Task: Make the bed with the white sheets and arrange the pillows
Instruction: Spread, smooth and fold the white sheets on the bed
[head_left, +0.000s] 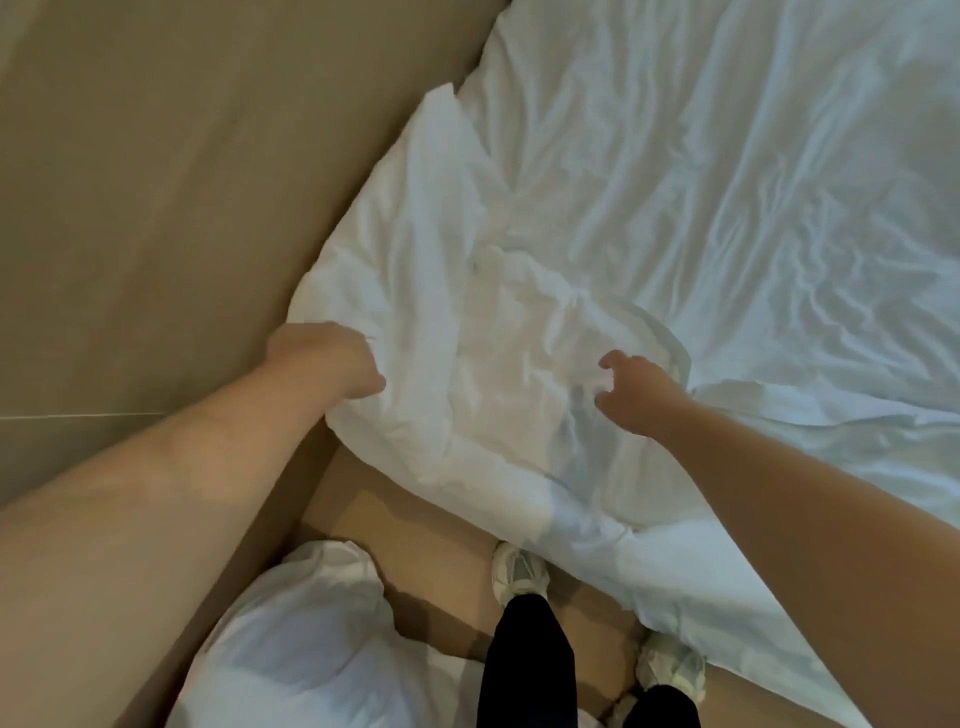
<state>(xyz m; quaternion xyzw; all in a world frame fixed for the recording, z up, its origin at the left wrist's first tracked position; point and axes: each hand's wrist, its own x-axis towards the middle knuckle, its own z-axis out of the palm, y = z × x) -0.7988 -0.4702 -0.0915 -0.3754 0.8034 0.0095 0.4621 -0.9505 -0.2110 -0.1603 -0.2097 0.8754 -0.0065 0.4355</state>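
so the left hand (332, 364) grips the edge of the puffy white bedding (467, 322), right hand (631, 392) hovers over it loose-fingered, holding nothing

White sheet (727, 208) wrinkled, spread wide; plump pillow (441, 312) on its corner (beside the wall (156, 208)); second pillow (291, 649) on floor (415, 540).

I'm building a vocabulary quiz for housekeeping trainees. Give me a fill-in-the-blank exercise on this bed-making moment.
1. The left hand grips the edge of the ___ duvet.
2. A white pillow lies on the ___ near the person's sneakers.
3. The person wears ___ trousers.
Missing words: white; floor; black.
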